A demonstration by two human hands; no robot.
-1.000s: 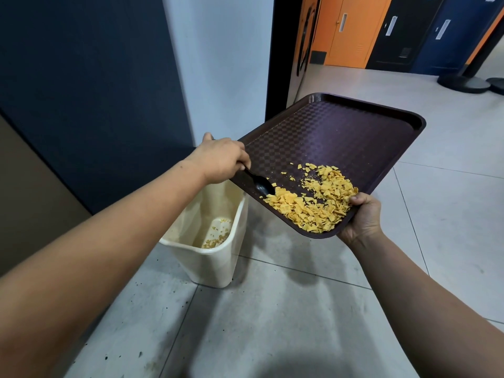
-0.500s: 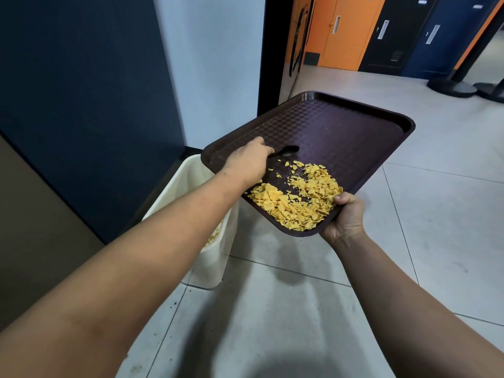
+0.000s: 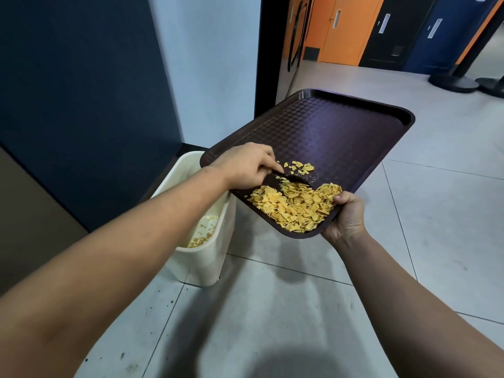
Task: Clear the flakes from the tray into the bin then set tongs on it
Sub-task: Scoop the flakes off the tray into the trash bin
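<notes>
Pale tiled floor (image 3: 436, 227), speckled with dirt near the bottom left; dark blue wall (image 3: 81, 91) to the left, orange and dark lockers (image 3: 343, 28) far behind.

Bin (image 3: 204, 263): cream, open-topped, on the floor against the wall, just below the tray's lower left edge. Some flakes already inside, at the bottom. Placed so that sweepings off that edge should drop straight in.

Tray (image 3: 341, 132): dark brown, checkered texture, held in the air and tilted, far corner high, near corner low. Tilt probably meant to gather the load downhill, toward the bin side.

Flakes (image 3: 294, 208): yellow, heaped in the low near corner against the rim; a few strays higher up beside the spoon. Most of the load not yet cleared.

Right hand (image 3: 346, 216): under the low corner, thumb curled over the rim beside the heap, fingers hidden beneath. Serving as support and pivot for the tilt.

Left hand (image 3: 245, 167): fingers pinched round the handle of a spoon (image 3: 294, 179), black, bowl laid on the tray at the heap's upper edge. Positioned, apparently, to rake flakes leftward over the rim into the bin.

Tongs: not in view. Second half of the task not yet begun.
</notes>
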